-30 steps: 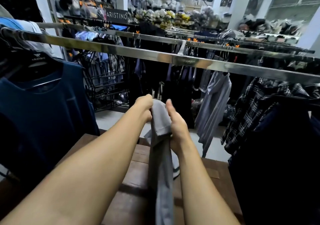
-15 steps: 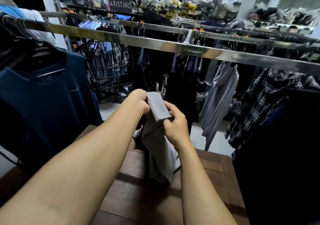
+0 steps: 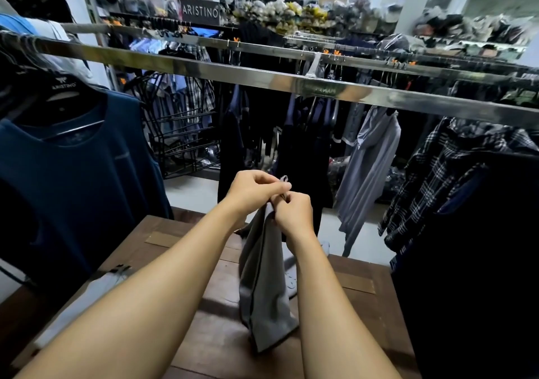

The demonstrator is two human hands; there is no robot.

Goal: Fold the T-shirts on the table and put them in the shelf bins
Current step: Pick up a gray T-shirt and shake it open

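Pinching the grey T-shirt by its top edge, left hand beside right hand, I'm dangling it over the table middle; it's looking soft, light and floppy, so corners seem best.

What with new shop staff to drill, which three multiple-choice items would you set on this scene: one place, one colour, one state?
1. Where does the dark blue shirt hang?
A. left of the hands
B. right of the hands
C. between the hands

2. What colour is the held T-shirt?
A. red
B. grey
C. yellow

3. How do the left hand and right hand stand?
A. both flat and open
B. only the left grips
C. both pinch the T-shirt's top

Key: 1 A, it fills the picture's left side. 2 B, its cloth is plain grey with a dark seam. 3 C, the fingers of both hands close on its top edge.
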